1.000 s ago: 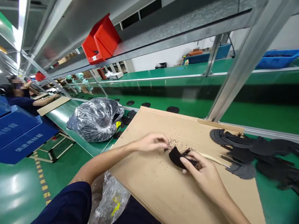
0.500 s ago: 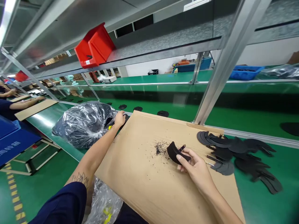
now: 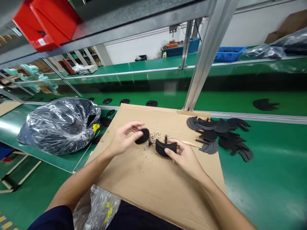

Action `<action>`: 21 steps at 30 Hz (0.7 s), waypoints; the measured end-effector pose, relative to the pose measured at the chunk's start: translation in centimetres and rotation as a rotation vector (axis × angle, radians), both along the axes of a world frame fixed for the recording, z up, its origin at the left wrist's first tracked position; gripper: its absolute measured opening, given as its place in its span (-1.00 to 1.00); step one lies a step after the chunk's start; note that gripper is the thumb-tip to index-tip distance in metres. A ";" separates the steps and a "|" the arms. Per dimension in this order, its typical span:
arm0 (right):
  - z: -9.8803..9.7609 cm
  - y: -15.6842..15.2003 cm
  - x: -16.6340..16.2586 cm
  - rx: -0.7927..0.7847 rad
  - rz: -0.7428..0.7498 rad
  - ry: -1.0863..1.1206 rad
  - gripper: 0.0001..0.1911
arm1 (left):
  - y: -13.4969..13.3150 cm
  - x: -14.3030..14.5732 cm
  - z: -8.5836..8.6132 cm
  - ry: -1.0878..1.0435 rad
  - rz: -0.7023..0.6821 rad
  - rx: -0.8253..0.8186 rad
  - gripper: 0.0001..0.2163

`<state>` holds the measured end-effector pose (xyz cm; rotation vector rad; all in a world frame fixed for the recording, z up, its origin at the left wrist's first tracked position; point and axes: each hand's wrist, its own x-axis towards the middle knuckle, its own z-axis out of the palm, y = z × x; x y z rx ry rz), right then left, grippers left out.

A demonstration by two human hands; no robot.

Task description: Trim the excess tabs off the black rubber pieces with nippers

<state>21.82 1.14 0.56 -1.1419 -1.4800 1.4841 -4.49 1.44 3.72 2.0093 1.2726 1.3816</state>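
My left hand [image 3: 127, 137] pinches a round black disc [image 3: 143, 136] above the cardboard sheet [image 3: 134, 185]. To its right, my right hand [image 3: 183, 156] grips a curved black piece [image 3: 163, 149] with a short prong sticking up at its back. The two parts are apart from each other. Small black crumbs [image 3: 150, 142] lie scattered on the cardboard between my hands. Just past my right hand, a thin tool with a pale handle [image 3: 190, 143] lies on the sheet, pointing at the stack of flat black pieces [image 3: 208, 147].
More flat black pieces [image 3: 231, 140] are heaped at the right. A clear plastic bag [image 3: 59, 127] of dark parts sits at the left. A metal post [image 3: 201, 60] rises behind the cardboard; a red bin [image 3: 48, 25] stands on the shelf above. Black discs [image 3: 151, 103] lie along the green belt.
My left hand has come from beside the plastic bag to over the cardboard, now with a black disc. My right hand still holds the curved piece. The camera view has turned right and down.
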 end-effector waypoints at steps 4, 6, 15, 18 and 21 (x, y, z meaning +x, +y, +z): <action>0.0 -0.6 -0.4 -0.069 0.198 0.076 -0.67 | -1.6 5.1 -0.8 0.191 -0.275 0.169 -0.80; 0.0 -0.8 -0.5 -0.088 0.242 0.090 -0.69 | -1.3 6.0 -1.3 0.267 -0.285 0.292 -0.77; 0.1 -0.9 -0.5 0.175 0.177 -0.011 -0.70 | -1.8 6.5 -2.4 0.409 -0.154 0.550 -0.75; 0.2 -1.2 -0.5 0.311 0.186 -0.047 -0.76 | -2.3 6.3 -2.4 0.358 -0.068 0.538 -0.68; 0.0 -1.6 -0.6 0.379 0.133 -0.050 -0.76 | -2.4 5.8 -2.4 0.233 -0.004 0.539 -0.71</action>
